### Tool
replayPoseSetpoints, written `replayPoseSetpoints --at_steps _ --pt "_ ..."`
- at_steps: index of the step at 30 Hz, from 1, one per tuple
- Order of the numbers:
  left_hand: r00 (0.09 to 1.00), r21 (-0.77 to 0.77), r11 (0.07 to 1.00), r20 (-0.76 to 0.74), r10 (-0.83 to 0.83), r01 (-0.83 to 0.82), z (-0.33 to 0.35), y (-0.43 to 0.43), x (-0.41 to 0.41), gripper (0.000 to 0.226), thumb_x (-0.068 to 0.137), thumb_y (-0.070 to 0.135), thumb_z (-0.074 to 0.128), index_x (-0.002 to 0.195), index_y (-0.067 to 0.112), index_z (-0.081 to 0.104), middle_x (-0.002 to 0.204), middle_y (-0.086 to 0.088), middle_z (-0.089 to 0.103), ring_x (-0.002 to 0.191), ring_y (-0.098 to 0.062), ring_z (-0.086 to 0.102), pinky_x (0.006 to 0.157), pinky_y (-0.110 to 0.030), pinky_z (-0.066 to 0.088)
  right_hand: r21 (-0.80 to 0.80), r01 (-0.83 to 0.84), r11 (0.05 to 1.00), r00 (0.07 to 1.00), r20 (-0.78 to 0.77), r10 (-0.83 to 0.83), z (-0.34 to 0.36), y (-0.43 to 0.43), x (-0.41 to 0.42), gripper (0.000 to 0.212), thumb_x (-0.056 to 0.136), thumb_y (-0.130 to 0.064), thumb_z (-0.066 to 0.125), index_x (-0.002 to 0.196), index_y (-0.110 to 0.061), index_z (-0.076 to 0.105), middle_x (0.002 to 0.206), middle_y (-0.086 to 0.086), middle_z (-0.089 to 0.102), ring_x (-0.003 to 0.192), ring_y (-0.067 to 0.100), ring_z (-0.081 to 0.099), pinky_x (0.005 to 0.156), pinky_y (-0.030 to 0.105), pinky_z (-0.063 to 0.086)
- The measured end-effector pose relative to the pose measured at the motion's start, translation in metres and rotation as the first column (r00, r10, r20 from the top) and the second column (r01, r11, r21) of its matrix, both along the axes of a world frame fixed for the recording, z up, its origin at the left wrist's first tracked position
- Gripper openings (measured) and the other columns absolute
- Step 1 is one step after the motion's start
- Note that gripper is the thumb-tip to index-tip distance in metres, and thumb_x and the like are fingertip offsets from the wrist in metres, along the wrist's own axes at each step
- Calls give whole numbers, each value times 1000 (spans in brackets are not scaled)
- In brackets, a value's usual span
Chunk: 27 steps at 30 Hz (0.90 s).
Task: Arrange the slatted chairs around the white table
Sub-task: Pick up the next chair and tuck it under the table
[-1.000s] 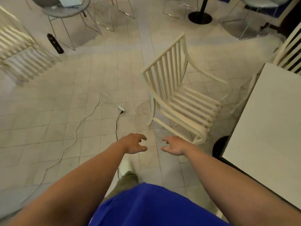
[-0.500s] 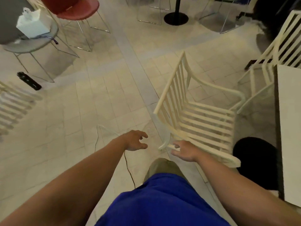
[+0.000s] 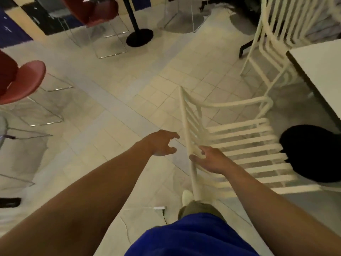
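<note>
- The right hand [image 3: 212,160] is on the top rail of the nearest slatted chair [image 3: 247,150], fingers curled against it; motion blur hides whether they have closed round it
- The left hand [image 3: 162,143] hovers just beside the same rail with fingers spread, holding nothing
- A second ago both hands were empty and short of the chair; the person has since stepped in and the right hand has reached the backrest, so I judge the grasp is only beginning
- The chair stands just beside the white table [image 3: 324,71], its seat facing the table's black base [image 3: 310,154]
- A second slatted chair [image 3: 273,34] stands at the table's far side
- Red chairs [image 3: 22,80] stand well apart to the left
- No readable writing or brand shows anywhere
</note>
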<state>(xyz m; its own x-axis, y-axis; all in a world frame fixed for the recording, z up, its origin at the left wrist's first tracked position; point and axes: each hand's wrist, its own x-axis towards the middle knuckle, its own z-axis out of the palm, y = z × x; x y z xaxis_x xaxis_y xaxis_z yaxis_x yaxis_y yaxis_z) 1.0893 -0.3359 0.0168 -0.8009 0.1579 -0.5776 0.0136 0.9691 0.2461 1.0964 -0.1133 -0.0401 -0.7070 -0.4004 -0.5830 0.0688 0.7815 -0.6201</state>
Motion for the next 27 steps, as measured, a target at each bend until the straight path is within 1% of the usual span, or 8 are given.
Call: replayPoseSetpoints --at_steps 4,8,14,18,20,22,25,27 --pt "977 -60 976 42 -209 211 -7 6 -65 65 95 35 62 153 29 33 155 -4 40 133 -25 47 109 -38 39 -29 119 992 991 60 -117 -2 -13 -11 86 89 -64 53 154 -15 25 155 6 38 138 23 41 103 30 34" --pt "884 -169 868 68 -462 467 -18 18 -122 69 95 30 64 155 29 30 158 -2 35 139 -26 41 111 -39 37 -32 223 974 966 139 -216 -19 -25 -9 90 89 -66 51 156 -14 18 159 6 29 141 23 34 110 31 31" --pt "568 -259 509 287 -771 821 -49 37 -195 79 86 32 75 153 38 33 156 5 41 136 -21 44 109 -36 39 41 401 915 892 209 -400 -51 -60 -11 63 87 -55 60 133 -16 42 119 6 60 103 24 59 88 38 50" --pt "380 -206 321 441 -813 925 -81 36 -238 80 86 31 75 151 47 31 153 2 43 129 -21 50 99 -30 44 160 533 831 812 179 -555 -68 -94 -23 72 94 -41 54 153 -16 21 139 10 48 120 28 51 97 41 46" --pt "275 -157 228 450 -850 961 -95 30 -256 79 90 26 70 151 52 27 151 2 44 125 -22 52 99 -34 46 255 616 746 745 121 -656 -73 -105 -30 66 94 -32 52 154 -26 23 140 6 49 119 26 53 97 41 48" --pt "159 -95 131 411 -898 987 -107 23 -275 80 94 13 60 150 57 23 144 0 50 111 -23 59 87 -33 50 363 680 637 667 53 -743 -72 -118 -37 63 92 -24 55 149 -35 31 133 -1 56 111 20 59 94 39 51" --pt "88 -57 74 300 -950 996 -109 16 -284 82 95 2 44 146 63 25 127 1 57 84 -20 58 65 -31 44 451 700 554 615 13 -788 -63 -128 -36 70 93 -18 54 150 -45 25 133 -5 56 109 18 59 93 36 51" --pt "56 -42 48 247 -967 998 -109 11 -284 76 97 6 44 146 61 27 121 0 58 82 -19 56 67 -31 44 445 725 526 581 17 -814 -56 -133 -34 71 93 -14 52 149 -49 25 138 -3 54 113 20 57 95 34 48"
